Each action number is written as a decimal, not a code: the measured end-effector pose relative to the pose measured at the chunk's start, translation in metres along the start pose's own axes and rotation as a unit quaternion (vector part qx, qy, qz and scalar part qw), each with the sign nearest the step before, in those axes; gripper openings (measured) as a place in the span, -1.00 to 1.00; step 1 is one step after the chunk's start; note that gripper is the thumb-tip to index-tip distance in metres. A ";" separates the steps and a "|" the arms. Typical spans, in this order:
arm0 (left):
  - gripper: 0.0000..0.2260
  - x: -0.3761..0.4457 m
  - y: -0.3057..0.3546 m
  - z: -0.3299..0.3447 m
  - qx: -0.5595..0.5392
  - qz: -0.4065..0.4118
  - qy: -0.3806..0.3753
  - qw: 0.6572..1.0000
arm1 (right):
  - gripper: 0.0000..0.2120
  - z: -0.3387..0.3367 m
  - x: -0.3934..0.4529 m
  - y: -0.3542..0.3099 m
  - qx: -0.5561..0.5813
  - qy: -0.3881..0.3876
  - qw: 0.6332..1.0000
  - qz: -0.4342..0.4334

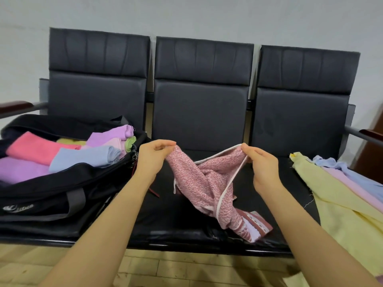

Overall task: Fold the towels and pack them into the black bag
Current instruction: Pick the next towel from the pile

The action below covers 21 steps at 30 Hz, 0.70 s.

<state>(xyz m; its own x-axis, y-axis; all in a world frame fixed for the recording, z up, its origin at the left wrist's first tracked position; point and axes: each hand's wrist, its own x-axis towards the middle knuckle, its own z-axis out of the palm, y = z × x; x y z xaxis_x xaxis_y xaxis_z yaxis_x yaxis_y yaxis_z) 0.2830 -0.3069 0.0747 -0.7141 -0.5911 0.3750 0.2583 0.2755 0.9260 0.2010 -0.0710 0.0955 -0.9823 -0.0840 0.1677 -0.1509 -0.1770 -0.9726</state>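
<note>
Head view shows a pink patterned towel [209, 183] hanging between two hands above the middle seat of a black bench [199, 121]. The left hand [152, 157] pinches one upper corner of it, and the right hand [262, 162] pinches the other corner at the white edge band; so each grip is narrow and holding the towel. The cloth is twisted in the middle, and its lower end with a striped border lies on the seat near the front edge.

On the left seat stands the black bag [51, 189], open on top. Inside it lie folded towels [62, 156] in pink, purple, light blue and green, close together. On the front of the bag there is a white logo with some letters, but I cannot read them.

On the right seat lies a pile of unfolded towels [342, 193], yellow, pink and blue, and the yellow one hangs over the front edge of the seat.

Behind the bench is a plain grey wall [186, 15]. Below the seat edge is a light wooden floor [145, 266]. Brown armrests are at both ends of the bench.
</note>
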 end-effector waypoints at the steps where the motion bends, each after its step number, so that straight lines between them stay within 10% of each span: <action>1: -0.82 0.003 0.007 -0.002 -0.008 -0.005 -0.002 1.000 | -0.91 0.002 0.000 -0.007 0.017 0.004 1.000 0.013; 11: -0.61 0.041 0.087 -0.015 -0.003 -0.004 -0.040 0.999 | -0.98 0.013 0.011 -0.092 0.123 0.076 0.989 0.014; 21: -0.75 0.062 0.145 -0.032 -0.040 0.059 0.045 0.996 | -0.44 0.005 0.017 -0.160 0.073 0.026 0.992 -0.102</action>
<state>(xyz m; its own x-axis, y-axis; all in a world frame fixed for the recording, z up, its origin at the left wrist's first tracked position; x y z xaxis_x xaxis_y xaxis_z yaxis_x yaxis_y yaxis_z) 0.2967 -0.3279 0.2338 -0.6149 -0.6247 0.4813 0.3910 0.2885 0.8740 0.2094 -0.0492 0.2549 -0.9381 0.0178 0.3460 -0.3326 -0.3258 -0.8850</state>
